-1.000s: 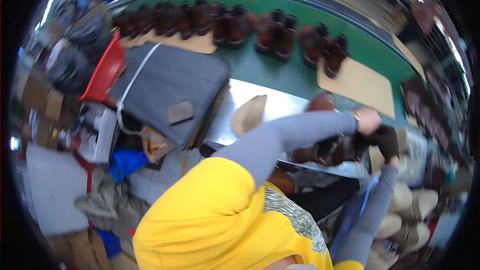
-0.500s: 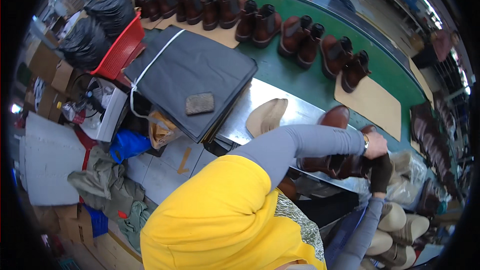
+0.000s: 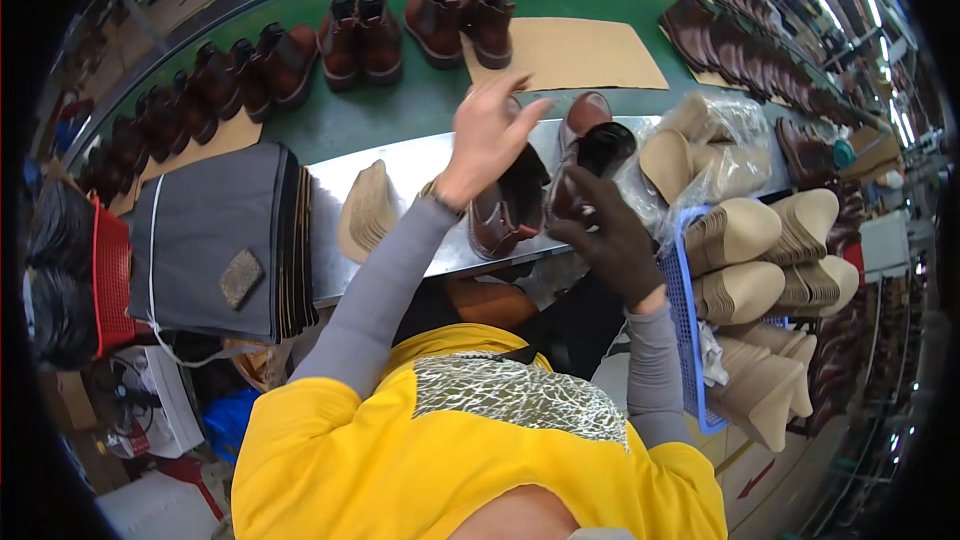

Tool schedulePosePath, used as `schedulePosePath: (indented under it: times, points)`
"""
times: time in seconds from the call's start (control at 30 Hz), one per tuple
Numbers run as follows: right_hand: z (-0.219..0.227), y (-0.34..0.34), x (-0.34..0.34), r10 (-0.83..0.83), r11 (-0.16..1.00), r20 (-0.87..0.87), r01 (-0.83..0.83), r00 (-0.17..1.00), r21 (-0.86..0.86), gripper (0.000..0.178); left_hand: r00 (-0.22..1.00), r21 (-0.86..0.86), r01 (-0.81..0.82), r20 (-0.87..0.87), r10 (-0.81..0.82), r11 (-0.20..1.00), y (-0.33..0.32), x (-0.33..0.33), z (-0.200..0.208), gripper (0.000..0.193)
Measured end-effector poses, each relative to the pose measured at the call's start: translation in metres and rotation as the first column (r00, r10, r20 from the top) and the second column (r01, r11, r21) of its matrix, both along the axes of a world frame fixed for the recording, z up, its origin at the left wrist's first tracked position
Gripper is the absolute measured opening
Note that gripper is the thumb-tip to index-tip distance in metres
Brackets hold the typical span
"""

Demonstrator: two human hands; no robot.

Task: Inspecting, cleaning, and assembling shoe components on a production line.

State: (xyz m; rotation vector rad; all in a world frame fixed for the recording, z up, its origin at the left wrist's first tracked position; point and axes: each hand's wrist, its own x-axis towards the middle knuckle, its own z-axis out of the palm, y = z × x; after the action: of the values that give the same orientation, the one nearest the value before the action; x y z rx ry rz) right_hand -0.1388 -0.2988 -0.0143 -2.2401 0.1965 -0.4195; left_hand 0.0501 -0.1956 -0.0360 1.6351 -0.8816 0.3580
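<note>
Two brown leather boots stand side by side on a metal strip in front of me, toes pointing away. My left hand [image 3: 495, 130], bare, is raised over the left boot [image 3: 500, 225] with thumb and fingers spread, holding nothing. It hides that boot's toe. My right hand [image 3: 615, 240] wears a dark glove. Its thumb and finger curve round the back of the right boot [image 3: 572, 202], whose rounded toe and dark opening show beyond. A stack of beige curved insoles [image 3: 367, 210] lies left of the boots.
Finished-looking boots [image 3: 360, 40] line the green bench, partly on cardboard [image 3: 580, 50]. Left are a tied stack of dark sheets [image 3: 205, 230] and a red basket [image 3: 112, 265]. Right are a plastic bag of insoles [image 3: 720, 155] and a blue basket [image 3: 688, 310] with stacked insoles.
The view has swung to the right. My left hand, earlier on a boot beside the gloved right hand, has come off it and opened above the left boot.
</note>
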Motion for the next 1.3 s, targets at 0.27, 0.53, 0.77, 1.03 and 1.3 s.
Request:
schedulePosePath:
  times: [0.27, 0.53, 0.77, 1.03, 1.3]
  points:
    - [0.006, 0.032, -0.002, 0.11, 0.95, -0.049, -0.119, 0.993, -0.289, 0.049, 0.968, 0.1, -0.016, -0.246, 0.041, 0.995, 0.066, -0.075, -0.131, 0.047]
    - [-0.006, 0.0, 0.029, 0.044, 0.947, 0.038, -0.03, 0.998, -0.321, 0.025, 0.934, 0.028, 0.009, -0.356, 0.002, 1.0, 0.061, -0.063, -0.16, 0.067]
    - [0.102, -0.109, 0.099, -0.21, 0.965, -0.035, 0.212, 0.977, 0.154, 0.019, 0.942, 0.099, 0.038, -0.336, -0.003, 0.994, 0.058, -0.062, -0.162, 0.068]
    - [0.107, -0.209, 0.247, -0.072, 0.904, 0.058, 0.09, 0.996, -0.418, 0.018, 0.939, 0.132, 0.038, -0.345, 0.01, 0.991, 0.06, -0.062, -0.16, 0.062]
    - [-0.082, -0.212, 0.29, -0.211, 0.891, 0.082, 0.226, 0.974, -0.393, 0.064, 0.955, 0.175, 0.029, -0.297, 0.024, 0.984, 0.065, -0.063, -0.161, 0.059]
